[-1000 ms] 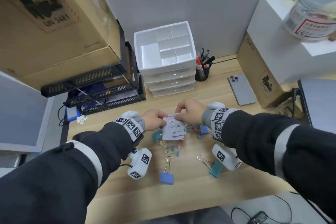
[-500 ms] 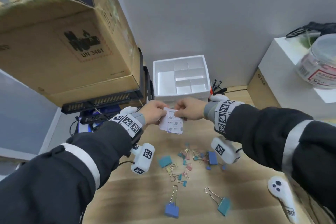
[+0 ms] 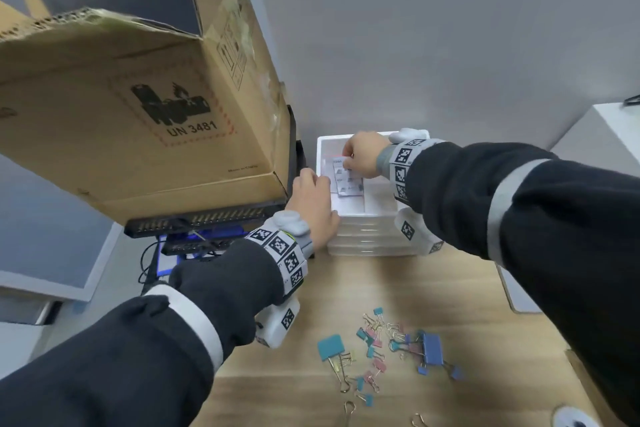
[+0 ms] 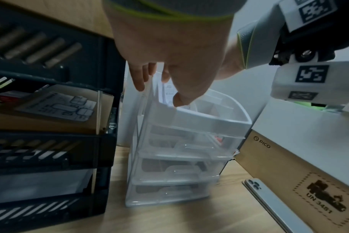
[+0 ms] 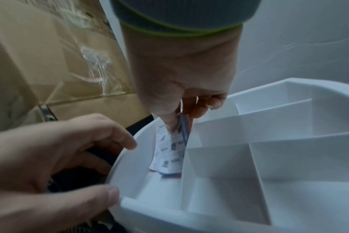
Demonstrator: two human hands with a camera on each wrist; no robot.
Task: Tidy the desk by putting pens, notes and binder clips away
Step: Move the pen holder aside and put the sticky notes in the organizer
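Note:
My right hand (image 3: 346, 160) pinches a small stack of printed white notes (image 3: 347, 181) and holds it upright inside the large left compartment of the white drawer organizer's top tray (image 3: 381, 208). The right wrist view shows thumb and fingers of the right hand (image 5: 179, 123) clamped on the notes (image 5: 169, 151), whose lower edge is near the tray floor. My left hand (image 3: 311, 184) touches the tray's left rim with relaxed fingers and holds nothing; it also shows in the left wrist view (image 4: 159, 91). Several coloured binder clips (image 3: 394, 347) lie scattered on the wooden desk (image 3: 467, 305).
A big cardboard box (image 3: 138, 107) sits on a black stacked tray rack (image 3: 207, 218) just left of the organizer. A phone (image 4: 269, 205) and a brown PICO box (image 4: 299, 173) lie to its right. A white controller (image 3: 575, 421) pokes in at the bottom right.
Both hands carried the notes from above the desk up to the organizer. The left hand let go of them and now rests on the tray rim; the right hand holds them inside the compartment.

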